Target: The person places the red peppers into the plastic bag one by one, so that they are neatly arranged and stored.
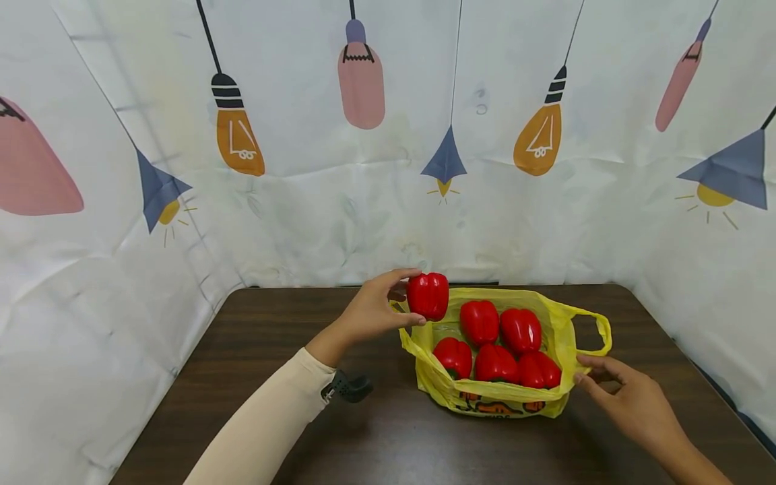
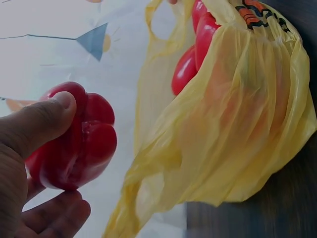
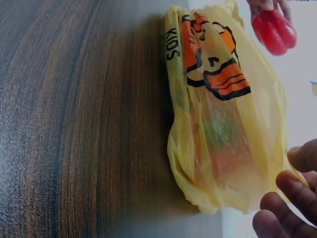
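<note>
My left hand (image 1: 378, 311) grips a red bell pepper (image 1: 428, 295) just above the left rim of a yellow plastic bag (image 1: 503, 397). In the left wrist view my thumb lies over the pepper (image 2: 74, 136) and the bag (image 2: 233, 134) hangs to the right. Several more red peppers (image 1: 497, 340) lie inside the open bag. My right hand (image 1: 624, 397) sits at the bag's right side, with its fingertips (image 1: 578, 378) touching the rim below the handle loop (image 1: 597, 333). The right wrist view shows the bag's printed side (image 3: 218, 74) and my curled fingers (image 3: 290, 198) beside it.
The bag stands on a dark wooden table (image 1: 388, 431). A white cloth backdrop (image 1: 388, 168) printed with lamps closes in the back and both sides. A small black wrist strap piece (image 1: 351, 387) lies by my left sleeve.
</note>
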